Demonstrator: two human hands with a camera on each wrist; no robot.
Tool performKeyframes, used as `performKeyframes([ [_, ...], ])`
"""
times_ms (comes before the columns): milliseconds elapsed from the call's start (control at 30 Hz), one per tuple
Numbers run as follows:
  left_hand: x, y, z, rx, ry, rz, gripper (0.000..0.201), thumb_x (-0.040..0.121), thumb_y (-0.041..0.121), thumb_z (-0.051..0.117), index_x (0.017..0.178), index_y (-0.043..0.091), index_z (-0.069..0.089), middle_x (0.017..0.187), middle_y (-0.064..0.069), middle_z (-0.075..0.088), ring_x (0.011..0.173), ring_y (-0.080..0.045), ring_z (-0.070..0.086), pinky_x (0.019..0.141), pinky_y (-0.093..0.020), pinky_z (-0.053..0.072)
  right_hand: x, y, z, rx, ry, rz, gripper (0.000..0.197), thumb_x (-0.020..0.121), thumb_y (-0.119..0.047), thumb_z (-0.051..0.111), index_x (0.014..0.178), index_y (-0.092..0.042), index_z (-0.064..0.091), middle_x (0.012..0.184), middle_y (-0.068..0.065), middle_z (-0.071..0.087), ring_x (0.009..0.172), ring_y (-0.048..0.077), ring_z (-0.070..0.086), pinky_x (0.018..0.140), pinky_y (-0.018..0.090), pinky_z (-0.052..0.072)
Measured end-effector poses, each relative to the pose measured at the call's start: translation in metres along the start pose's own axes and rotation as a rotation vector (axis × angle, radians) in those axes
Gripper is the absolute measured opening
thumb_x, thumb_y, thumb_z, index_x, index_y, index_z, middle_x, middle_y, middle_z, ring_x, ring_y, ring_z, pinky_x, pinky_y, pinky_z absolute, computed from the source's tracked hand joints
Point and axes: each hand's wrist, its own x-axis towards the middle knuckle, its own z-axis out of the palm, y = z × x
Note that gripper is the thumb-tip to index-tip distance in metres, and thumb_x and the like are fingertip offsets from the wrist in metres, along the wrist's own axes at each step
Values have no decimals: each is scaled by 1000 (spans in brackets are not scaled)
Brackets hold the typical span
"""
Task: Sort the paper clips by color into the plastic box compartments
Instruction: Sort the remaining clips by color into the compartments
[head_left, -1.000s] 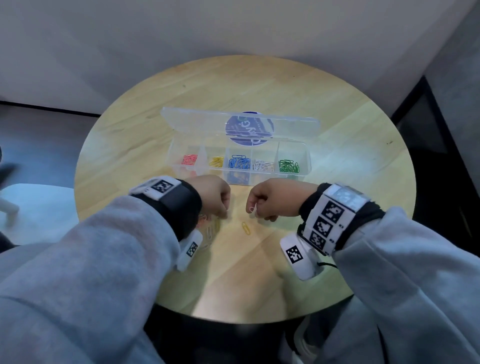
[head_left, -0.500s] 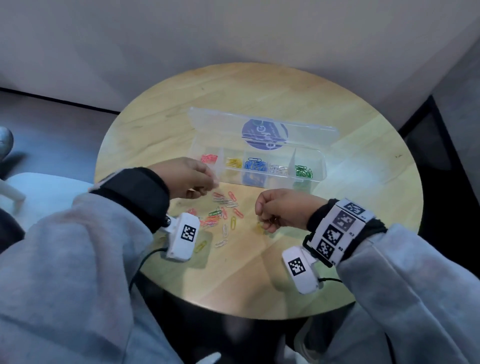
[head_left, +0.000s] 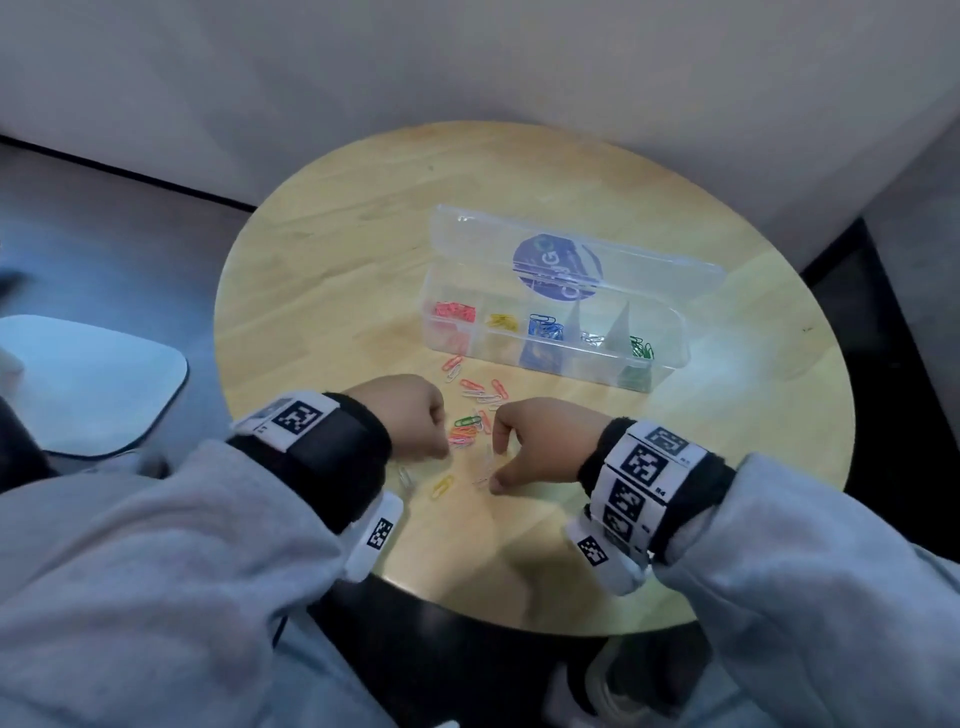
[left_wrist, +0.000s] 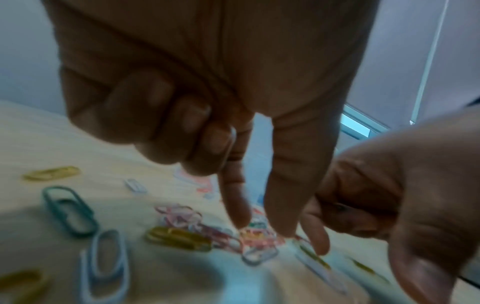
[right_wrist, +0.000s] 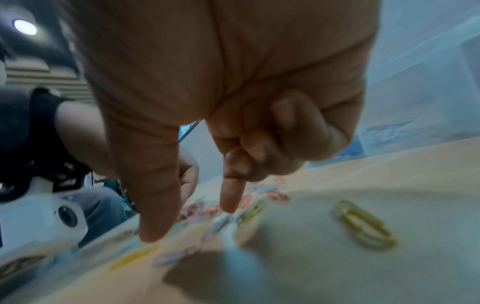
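Observation:
A clear plastic box (head_left: 670, 358) lies open on the round wooden table (head_left: 322, 270), with red, yellow, blue, white and green clips in separate compartments. Loose paper clips (head_left: 475, 402) lie scattered in front of it, between my hands. My left hand (head_left: 441, 441) reaches down onto a pink and orange tangle (left_wrist: 257, 234); its index finger and thumb are straight and slightly apart, the other fingers curled. My right hand (head_left: 496, 467) holds thumb and index finger spread over a white clip (head_left: 485, 465). In the right wrist view, nothing sits between the fingertips of that right hand (right_wrist: 192, 222).
A yellow clip (head_left: 442, 486) lies near the table's front edge, a green one (head_left: 467, 420) in the pile. A white seat (head_left: 93, 384) stands left of the table. The wall rises behind it and dark floor lies to the right.
My left hand came back from the box's red end down to the loose pile. My right hand's thumb and index finger spread apart over the clips. The head view shifted.

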Motion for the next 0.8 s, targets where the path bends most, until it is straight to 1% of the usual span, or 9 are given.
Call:
performKeyframes([
  [33, 1, 0, 3, 18, 10, -9, 8, 75, 26, 67, 81, 21, 66, 80, 4, 66, 78, -16, 60, 65, -24, 44, 2, -3, 3, -8, 2, 15, 35, 72, -38, 75, 95, -20, 55, 87, -5, 53, 84, 17, 50, 69, 27, 39],
  [100, 5, 0, 7, 33, 15, -7, 10, 74, 26, 69, 83, 20, 66, 87, 1, 69, 83, -17, 62, 67, -27, 45, 5, -8, 7, -30, 5, 31, 35, 72, -39, 75, 90, -21, 51, 91, -3, 55, 84, 18, 52, 69, 28, 41],
  [233, 8, 1, 13, 33, -4, 16, 8, 75, 23, 69, 79, 21, 62, 89, 0, 70, 84, -18, 63, 62, -26, 42, 7, -15, 8, -53, 4, 44, 34, 73, -38, 75, 87, -20, 49, 81, -5, 52, 81, 18, 51, 67, 28, 40],
  [300, 8, 2, 14, 47, 14, 17, 8, 75, 22, 68, 78, 22, 60, 89, 0, 69, 85, -18, 63, 61, -25, 40, 7, -16, 6, -40, 3, 49, 34, 73, -37, 75, 88, -20, 50, 75, -7, 49, 80, 18, 50, 61, 27, 39],
  [367, 9, 4, 14, 58, 29, 25, 11, 75, 23, 69, 79, 22, 59, 86, 1, 67, 82, -18, 61, 60, -26, 39, 7, -17, 7, -35, 4, 49, 34, 73, -36, 75, 89, -19, 50, 80, -5, 52, 79, 18, 50, 56, 25, 35],
  [400, 9, 5, 14, 63, 33, 30, 13, 74, 25, 71, 79, 22, 59, 85, 1, 66, 80, -18, 60, 60, -26, 38, 7, -17, 7, -38, 4, 47, 34, 74, -35, 75, 90, -19, 50, 84, -4, 53, 80, 18, 50, 57, 25, 35],
  [500, 11, 10, 15, 89, 34, 43, 17, 73, 29, 73, 84, 20, 62, 86, 1, 66, 81, -18, 60, 60, -25, 38, 6, -17, 10, -30, 4, 38, 31, 76, -33, 73, 93, -19, 51, 90, -3, 54, 83, 18, 50, 67, 26, 37],
  [667, 14, 15, 15, 116, 16, 36, 20, 76, 26, 72, 92, 14, 69, 92, -3, 70, 86, -20, 64, 61, -26, 41, 7, -16, 8, -24, -6, 45, 27, 82, -28, 69, 104, -13, 63, 93, 0, 57, 85, 18, 52, 72, 25, 39],
  [800, 16, 19, 16, 164, -17, 32, 16, 80, 20, 66, 93, 12, 70, 92, -5, 70, 80, -20, 61, 61, -26, 42, 6, -15, 6, -51, -47, 60, 17, 83, -27, 66, 94, -13, 66, 88, 0, 59, 83, 18, 53, 71, 26, 41],
])
